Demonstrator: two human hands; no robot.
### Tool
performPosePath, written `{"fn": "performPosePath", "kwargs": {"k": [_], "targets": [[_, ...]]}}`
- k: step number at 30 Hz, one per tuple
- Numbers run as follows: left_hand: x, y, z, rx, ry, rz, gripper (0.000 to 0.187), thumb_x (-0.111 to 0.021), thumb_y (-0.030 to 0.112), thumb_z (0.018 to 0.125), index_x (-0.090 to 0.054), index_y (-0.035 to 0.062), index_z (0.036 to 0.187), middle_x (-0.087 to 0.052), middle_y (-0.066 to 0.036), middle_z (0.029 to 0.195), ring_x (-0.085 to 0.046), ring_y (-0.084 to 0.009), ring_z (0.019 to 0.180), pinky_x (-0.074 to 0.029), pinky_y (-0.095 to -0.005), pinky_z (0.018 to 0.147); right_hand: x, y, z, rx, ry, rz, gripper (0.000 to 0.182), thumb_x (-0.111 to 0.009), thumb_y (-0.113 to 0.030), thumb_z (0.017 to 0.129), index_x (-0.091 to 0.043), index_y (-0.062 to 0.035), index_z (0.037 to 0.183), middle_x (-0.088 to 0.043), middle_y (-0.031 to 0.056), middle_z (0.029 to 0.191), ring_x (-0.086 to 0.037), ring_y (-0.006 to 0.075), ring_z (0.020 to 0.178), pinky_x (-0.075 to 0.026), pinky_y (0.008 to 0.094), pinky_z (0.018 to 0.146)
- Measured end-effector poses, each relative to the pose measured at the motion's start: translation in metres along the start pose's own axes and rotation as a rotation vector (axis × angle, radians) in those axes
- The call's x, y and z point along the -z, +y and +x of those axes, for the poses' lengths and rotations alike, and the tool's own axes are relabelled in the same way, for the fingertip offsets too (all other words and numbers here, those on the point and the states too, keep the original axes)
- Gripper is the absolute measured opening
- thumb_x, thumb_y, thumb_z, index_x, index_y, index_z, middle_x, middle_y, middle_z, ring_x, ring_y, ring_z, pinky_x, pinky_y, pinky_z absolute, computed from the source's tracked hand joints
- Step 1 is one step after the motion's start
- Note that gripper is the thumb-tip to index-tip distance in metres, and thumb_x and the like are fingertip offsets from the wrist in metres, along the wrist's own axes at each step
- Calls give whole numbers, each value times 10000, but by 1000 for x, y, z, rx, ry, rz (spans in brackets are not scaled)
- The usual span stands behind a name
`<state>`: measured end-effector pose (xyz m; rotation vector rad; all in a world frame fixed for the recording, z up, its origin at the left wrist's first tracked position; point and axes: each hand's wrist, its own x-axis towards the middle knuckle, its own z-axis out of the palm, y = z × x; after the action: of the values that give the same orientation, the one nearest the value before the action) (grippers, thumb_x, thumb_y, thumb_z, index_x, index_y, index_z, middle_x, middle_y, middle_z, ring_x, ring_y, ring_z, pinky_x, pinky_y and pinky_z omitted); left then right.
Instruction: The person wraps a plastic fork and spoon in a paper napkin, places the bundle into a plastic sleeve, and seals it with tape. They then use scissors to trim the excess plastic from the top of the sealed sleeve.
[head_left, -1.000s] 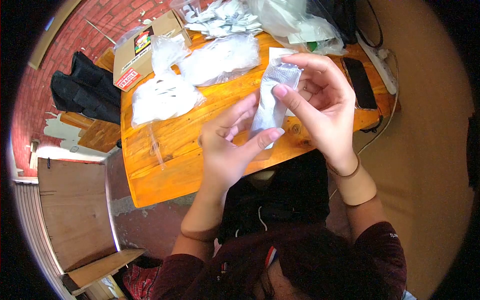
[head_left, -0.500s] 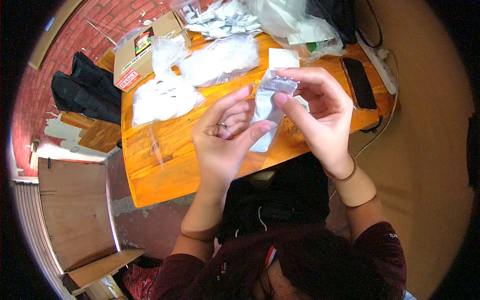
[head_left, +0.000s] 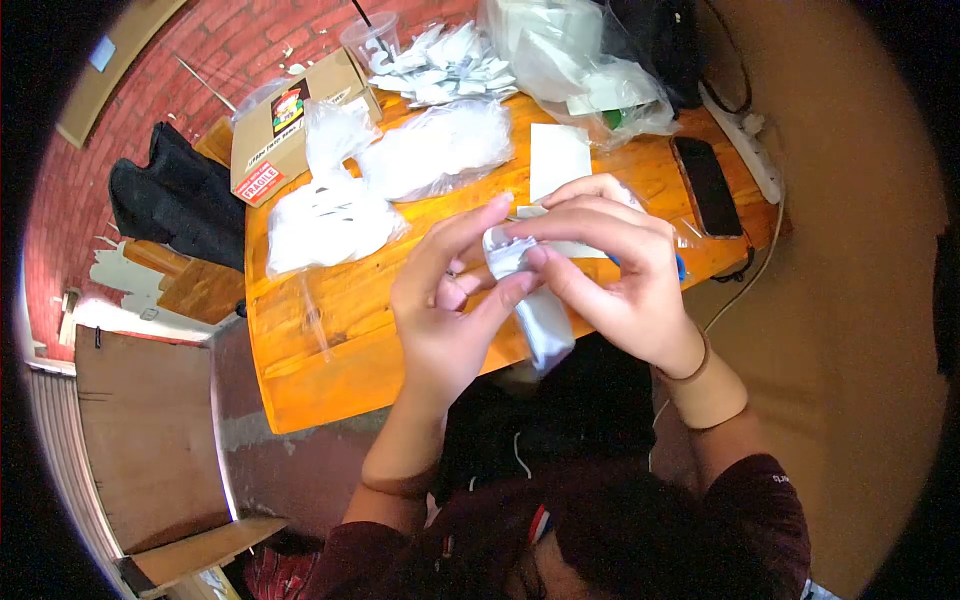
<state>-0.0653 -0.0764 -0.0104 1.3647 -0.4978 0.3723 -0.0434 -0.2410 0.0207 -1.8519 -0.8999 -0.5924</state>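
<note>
A small silvery-white packet [head_left: 543, 325] hangs between my hands above the table's front edge, its top end bent over. My left hand [head_left: 445, 300] pinches the packet's left side between thumb and fingers. From the right, my right hand [head_left: 625, 270] grips the upper end with thumb and forefinger. Behind my right hand a white paper sheet [head_left: 560, 160] lies on the wooden table [head_left: 320, 375]. Part of a blue object shows beside that hand, mostly hidden.
Clear bags with white contents [head_left: 330, 225] lie at the left, near a cardboard box [head_left: 300, 120]. White packets [head_left: 445, 65] are heaped at the back beside a plastic cup [head_left: 370, 42]. A phone [head_left: 707, 187] and power strip [head_left: 745, 150] are at the right.
The packet has tipped, its lower end now pointing down and right, and its top is folded over. My fingers have come closer together at its upper part. More of the white sheet shows.
</note>
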Motion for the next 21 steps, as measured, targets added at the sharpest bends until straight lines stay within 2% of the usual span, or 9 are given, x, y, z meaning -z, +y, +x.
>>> {"fn": "performPosePath", "kwargs": {"k": [1,4,5,8,9,12,16,17,21], "targets": [[3,-1,1,-29,-27,52,460,-682,-104,749,-567,8,1179,-527,-154,1210,-536,-214,1130,-540,-329,862,2,0,1,33,-37,-22,164,-654,-43,752,-669,-2,910,-677,119,875,-620,233,844,-459,323,766],[4,5,0,-33,-11,98,393,-677,-96,756,-601,11,1127,-533,-153,1178,-540,-229,1126,-545,-332,856,2,-8,-1,-253,27,230,131,-634,-33,780,-659,8,902,-670,100,888,-592,189,928,-442,304,841],[4,7,-1,-21,12,94,370,-676,-93,758,-611,9,1108,-537,-152,1164,-547,-234,1116,-547,-333,853,1,-6,-2,-266,50,259,112,-656,-50,786,-658,6,883,-665,87,868,-597,170,888,-452,288,814],[6,10,1,-41,-9,134,325,-673,-88,763,-620,-5,1073,-535,-152,1163,-568,-239,1084,-552,-330,845,9,-4,-6,-280,-137,261,176,-693,-114,786,-648,-4,917,-667,83,868,-625,176,817,-463,308,763],[5,10,1,-40,-6,146,310,-673,-90,762,-626,-8,1057,-540,-154,1157,-576,-238,1070,-551,-330,845,5,-4,-9,-285,-92,280,161,-704,-122,790,-656,-1,885,-666,79,829,-622,152,751,-469,287,711],[5,10,1,-82,-6,212,270,-677,-91,754,-644,-13,1011,-561,-157,1124,-600,-236,1024,-552,-323,834,4,-3,-10,-296,-44,280,114,-697,-88,790,-663,6,844,-663,86,794,-618,147,714,-468,262,662],[9,4,2,-212,-11,405,239,-700,-75,732,-664,-4,958,-608,-157,1035,-628,-238,959,-546,-299,781,0,-7,-13,-301,22,235,85,-683,-63,795,-668,15,825,-653,104,770,-618,168,706,-481,275,640],[10,3,2,-233,-7,457,232,-707,-69,726,-668,-1,945,-619,-157,1011,-633,-239,945,-543,-294,768,-1,-7,-13,-242,31,170,78,-664,-52,804,-654,21,829,-644,113,772,-620,195,705,-486,290,633],[6,6,2,-254,16,481,212,-732,-41,707,-671,7,904,-632,-153,980,-636,-240,911,-526,-302,777,-4,-9,-12,-170,49,152,54,-622,-14,813,-613,28,846,-624,132,799,-612,238,706,-489,304,638]]}}
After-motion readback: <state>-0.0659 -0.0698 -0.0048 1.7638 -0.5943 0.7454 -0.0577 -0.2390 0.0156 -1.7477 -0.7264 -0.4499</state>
